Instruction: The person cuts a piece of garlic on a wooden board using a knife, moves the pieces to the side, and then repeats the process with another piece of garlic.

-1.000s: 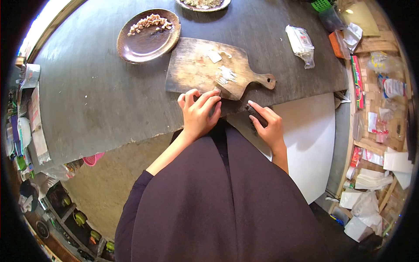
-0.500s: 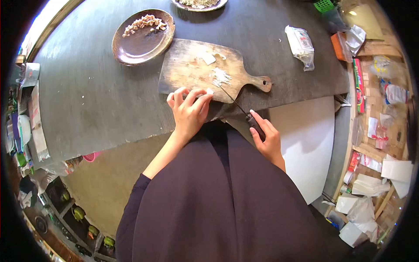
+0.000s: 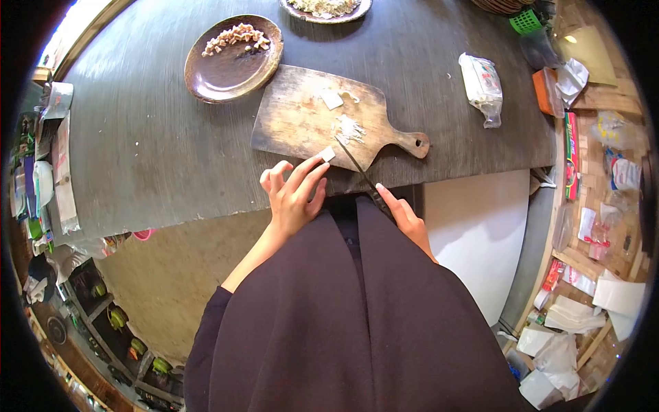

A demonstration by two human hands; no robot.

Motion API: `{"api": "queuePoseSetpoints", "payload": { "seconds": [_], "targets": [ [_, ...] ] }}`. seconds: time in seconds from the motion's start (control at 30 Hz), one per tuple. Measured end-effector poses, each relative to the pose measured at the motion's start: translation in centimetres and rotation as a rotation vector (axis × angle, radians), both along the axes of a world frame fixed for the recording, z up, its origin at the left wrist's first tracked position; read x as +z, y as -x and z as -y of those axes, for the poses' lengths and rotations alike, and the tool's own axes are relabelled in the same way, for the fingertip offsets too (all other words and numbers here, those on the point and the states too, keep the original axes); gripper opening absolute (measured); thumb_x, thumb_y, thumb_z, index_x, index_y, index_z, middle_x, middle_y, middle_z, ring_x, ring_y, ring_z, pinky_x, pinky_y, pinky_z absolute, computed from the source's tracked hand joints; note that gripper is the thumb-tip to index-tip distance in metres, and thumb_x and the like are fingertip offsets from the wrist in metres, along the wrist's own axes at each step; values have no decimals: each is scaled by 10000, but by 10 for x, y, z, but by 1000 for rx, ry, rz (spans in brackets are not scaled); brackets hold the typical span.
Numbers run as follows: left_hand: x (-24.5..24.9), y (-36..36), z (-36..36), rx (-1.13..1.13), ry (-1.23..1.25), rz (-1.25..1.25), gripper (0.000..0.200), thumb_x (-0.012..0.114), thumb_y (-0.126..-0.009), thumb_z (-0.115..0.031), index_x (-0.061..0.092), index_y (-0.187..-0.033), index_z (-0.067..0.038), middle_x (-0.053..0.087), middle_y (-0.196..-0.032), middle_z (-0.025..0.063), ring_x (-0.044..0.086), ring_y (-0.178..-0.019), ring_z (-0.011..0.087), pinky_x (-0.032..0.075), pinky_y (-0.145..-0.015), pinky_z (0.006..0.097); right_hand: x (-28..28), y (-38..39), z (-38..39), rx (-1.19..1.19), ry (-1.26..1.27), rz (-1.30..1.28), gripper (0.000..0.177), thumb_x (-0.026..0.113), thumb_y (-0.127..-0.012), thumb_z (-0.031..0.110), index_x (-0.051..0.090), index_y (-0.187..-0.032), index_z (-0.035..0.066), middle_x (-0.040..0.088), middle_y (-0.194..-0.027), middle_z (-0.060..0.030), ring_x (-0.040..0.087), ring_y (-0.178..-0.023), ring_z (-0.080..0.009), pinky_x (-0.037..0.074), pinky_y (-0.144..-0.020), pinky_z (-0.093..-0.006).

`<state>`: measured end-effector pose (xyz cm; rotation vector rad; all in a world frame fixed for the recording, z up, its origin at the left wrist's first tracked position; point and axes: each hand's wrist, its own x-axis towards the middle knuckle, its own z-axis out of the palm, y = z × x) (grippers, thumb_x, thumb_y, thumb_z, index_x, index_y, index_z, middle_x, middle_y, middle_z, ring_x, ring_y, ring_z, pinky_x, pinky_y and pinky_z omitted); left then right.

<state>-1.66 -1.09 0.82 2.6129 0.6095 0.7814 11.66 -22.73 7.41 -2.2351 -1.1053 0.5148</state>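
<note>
A wooden cutting board (image 3: pixel 295 117) with a handle lies near the table's front edge. My left hand (image 3: pixel 292 196) is at its front edge, fingers spread, a fingertip touching a small white block (image 3: pixel 327 154). The thumb is apart from the block. My right hand (image 3: pixel 406 218) grips a knife (image 3: pixel 360 168) by its dark handle, the blade pointing up and left over the board. Beside the blade tip is a small pile of thin white strips (image 3: pixel 349 129). Farther back on the board sits another white block (image 3: pixel 331 99) with a curved scrap beside it.
A brown plate (image 3: pixel 216 79) with small diced pieces stands left of the board. Another plate (image 3: pixel 329 18) of pale chopped food is at the back. A white plastic packet (image 3: pixel 482 88) lies to the right. Shelves of packages line the right side.
My left fingers have spread and show more of the white block. My right hand and the knife handle have moved left, making the blade steeper. The view has shifted slightly.
</note>
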Motion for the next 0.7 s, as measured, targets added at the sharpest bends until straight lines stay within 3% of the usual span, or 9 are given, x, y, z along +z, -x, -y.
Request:
{"api": "queuePoseSetpoints", "payload": {
  "seconds": [0.17,0.7],
  "targets": [
    [-1,4,-4,28,-57,-4,385,787,-840,-198,761,-1222,-238,695,-1346,-109,495,-1152,232,301,-1003,420,1,0,1,30,79,-29,641,661,-992,117,492,-1579,310,551,-936,-88,694,-717,-298,580,-660,-442],
    [1,-10,-2,-41,-37,-24,423,787,-838,-179,750,-1256,-230,685,-1372,-102,473,-1188,242,279,-1054,415,4,3,-3,31,114,-7,673,644,-971,114,483,-1592,319,515,-897,-92,698,-705,-300,570,-651,-440]
  ]
}}
